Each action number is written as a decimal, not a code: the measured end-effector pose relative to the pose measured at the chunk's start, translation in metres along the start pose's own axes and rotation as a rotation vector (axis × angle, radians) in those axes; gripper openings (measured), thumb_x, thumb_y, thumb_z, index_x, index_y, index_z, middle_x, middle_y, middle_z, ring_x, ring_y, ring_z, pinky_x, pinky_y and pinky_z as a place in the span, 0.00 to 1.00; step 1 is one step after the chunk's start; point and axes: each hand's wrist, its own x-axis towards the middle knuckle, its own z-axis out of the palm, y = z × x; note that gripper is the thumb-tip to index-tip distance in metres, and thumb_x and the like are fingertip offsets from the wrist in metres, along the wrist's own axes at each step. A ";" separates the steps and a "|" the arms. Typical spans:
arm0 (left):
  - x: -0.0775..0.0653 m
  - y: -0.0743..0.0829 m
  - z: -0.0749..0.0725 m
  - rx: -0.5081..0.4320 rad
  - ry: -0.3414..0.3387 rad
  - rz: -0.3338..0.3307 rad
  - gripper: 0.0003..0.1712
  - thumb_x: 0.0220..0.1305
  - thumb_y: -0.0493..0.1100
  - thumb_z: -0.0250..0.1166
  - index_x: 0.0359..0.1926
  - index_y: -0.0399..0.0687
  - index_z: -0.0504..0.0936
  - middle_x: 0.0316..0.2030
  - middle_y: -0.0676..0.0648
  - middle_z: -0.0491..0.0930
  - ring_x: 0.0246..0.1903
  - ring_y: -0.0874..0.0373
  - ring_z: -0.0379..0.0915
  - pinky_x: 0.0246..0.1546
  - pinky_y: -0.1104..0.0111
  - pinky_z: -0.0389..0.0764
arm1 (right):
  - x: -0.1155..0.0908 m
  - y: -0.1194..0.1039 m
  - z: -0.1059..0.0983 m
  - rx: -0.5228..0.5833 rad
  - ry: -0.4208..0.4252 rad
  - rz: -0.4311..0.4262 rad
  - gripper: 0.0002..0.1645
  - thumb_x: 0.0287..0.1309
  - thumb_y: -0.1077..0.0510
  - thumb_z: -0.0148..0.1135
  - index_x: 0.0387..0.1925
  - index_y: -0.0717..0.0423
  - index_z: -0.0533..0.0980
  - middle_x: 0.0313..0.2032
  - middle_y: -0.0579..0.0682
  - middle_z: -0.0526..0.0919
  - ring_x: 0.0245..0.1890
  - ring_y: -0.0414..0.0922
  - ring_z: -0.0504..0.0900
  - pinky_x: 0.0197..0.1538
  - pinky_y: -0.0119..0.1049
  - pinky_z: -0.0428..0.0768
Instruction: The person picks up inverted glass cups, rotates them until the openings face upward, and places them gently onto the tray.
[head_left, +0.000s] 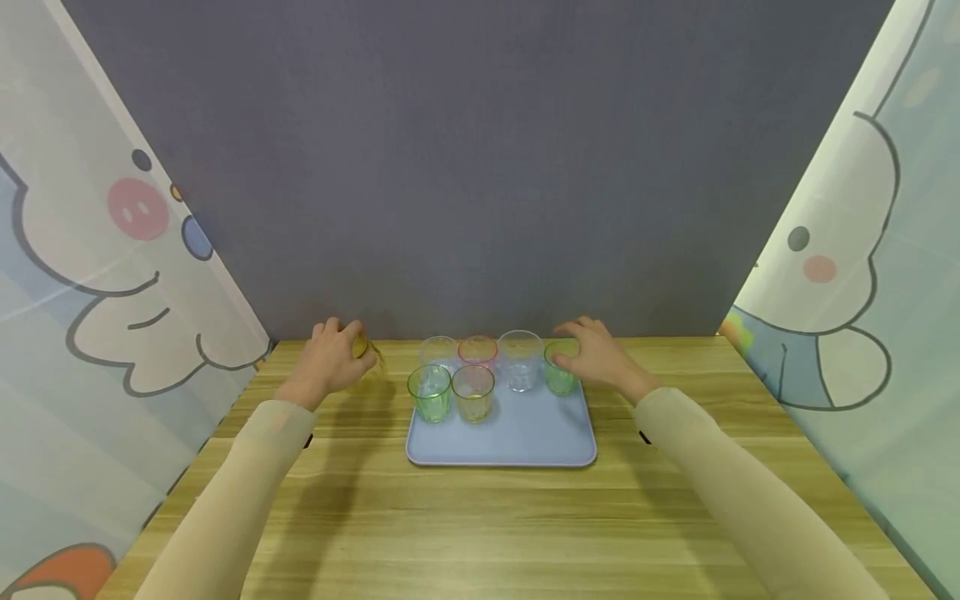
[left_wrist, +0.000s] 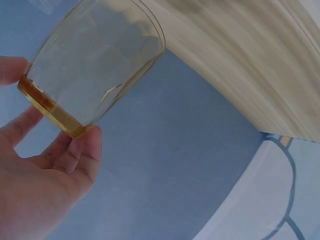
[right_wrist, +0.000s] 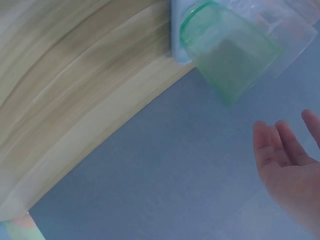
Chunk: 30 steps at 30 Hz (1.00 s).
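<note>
My left hand holds a clear amber glass by its thick base, left of the tray. Its rim points down towards the table in the left wrist view. My right hand, fingers parted and loosely bent, is beside the green glass at the tray's right end. In the right wrist view, a gap separates the fingertips from that glass, which stands upright. Beside it on the tray is a larger clear glass.
The light blue tray also bears a pink glass, another clear glass, a second green glass and a yellowish glass. A grey panel rises behind the wooden table; printed curtains flank it.
</note>
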 end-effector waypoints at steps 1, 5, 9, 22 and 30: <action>-0.001 0.002 -0.001 -0.004 0.008 0.004 0.26 0.70 0.50 0.57 0.61 0.38 0.74 0.57 0.24 0.66 0.53 0.27 0.62 0.49 0.39 0.70 | -0.001 -0.001 0.000 0.004 0.008 -0.012 0.32 0.62 0.49 0.65 0.62 0.63 0.76 0.60 0.67 0.74 0.62 0.66 0.69 0.63 0.65 0.68; -0.003 0.010 -0.003 -0.024 0.038 0.023 0.27 0.70 0.50 0.57 0.62 0.38 0.73 0.57 0.26 0.66 0.53 0.29 0.62 0.51 0.40 0.70 | -0.005 -0.004 0.002 0.036 0.034 -0.038 0.32 0.62 0.49 0.65 0.62 0.63 0.76 0.59 0.67 0.75 0.60 0.65 0.70 0.61 0.64 0.69; -0.007 0.017 -0.005 -0.035 0.074 0.036 0.28 0.69 0.50 0.58 0.63 0.37 0.73 0.56 0.27 0.67 0.53 0.30 0.62 0.51 0.40 0.69 | -0.009 -0.007 0.004 0.068 0.048 -0.037 0.32 0.61 0.50 0.66 0.62 0.63 0.76 0.59 0.66 0.75 0.60 0.64 0.70 0.61 0.64 0.69; -0.019 0.031 -0.003 -0.111 0.224 0.081 0.27 0.64 0.45 0.60 0.62 0.38 0.75 0.55 0.29 0.69 0.52 0.31 0.63 0.51 0.41 0.70 | -0.020 -0.013 0.013 0.186 0.078 -0.006 0.33 0.62 0.51 0.66 0.64 0.64 0.74 0.60 0.65 0.75 0.57 0.64 0.73 0.55 0.59 0.77; -0.023 0.038 0.004 -0.163 0.354 0.154 0.27 0.61 0.42 0.64 0.59 0.35 0.76 0.54 0.29 0.70 0.52 0.31 0.64 0.51 0.41 0.71 | -0.023 -0.019 0.017 0.250 0.109 -0.025 0.31 0.62 0.52 0.67 0.63 0.62 0.75 0.59 0.63 0.76 0.57 0.62 0.74 0.56 0.57 0.78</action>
